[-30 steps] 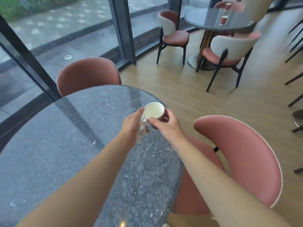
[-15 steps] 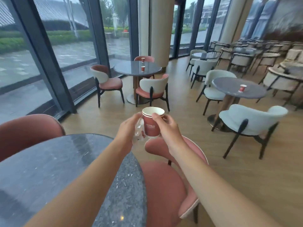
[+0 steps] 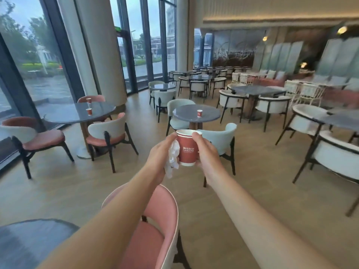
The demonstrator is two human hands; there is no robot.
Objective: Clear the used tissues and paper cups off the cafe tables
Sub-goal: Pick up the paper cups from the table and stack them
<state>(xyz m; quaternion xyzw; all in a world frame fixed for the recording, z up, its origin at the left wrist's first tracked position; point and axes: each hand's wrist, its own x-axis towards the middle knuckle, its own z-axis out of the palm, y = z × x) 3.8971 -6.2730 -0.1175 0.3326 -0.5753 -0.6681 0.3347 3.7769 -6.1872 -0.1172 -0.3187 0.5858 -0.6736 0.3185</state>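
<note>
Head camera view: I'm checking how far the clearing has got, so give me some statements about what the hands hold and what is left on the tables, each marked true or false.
1. The right hand grips a red paper cup. True.
2. The left hand is empty. False: it holds a crumpled white tissue beside the cup.
3. The held cup is lying on its side. False: it is upright, open end up.
4. Two small red cups stand on the round table by the window. True.
5. The round table straight ahead has no cup on it. False: one small red cup stands on it.
</note>
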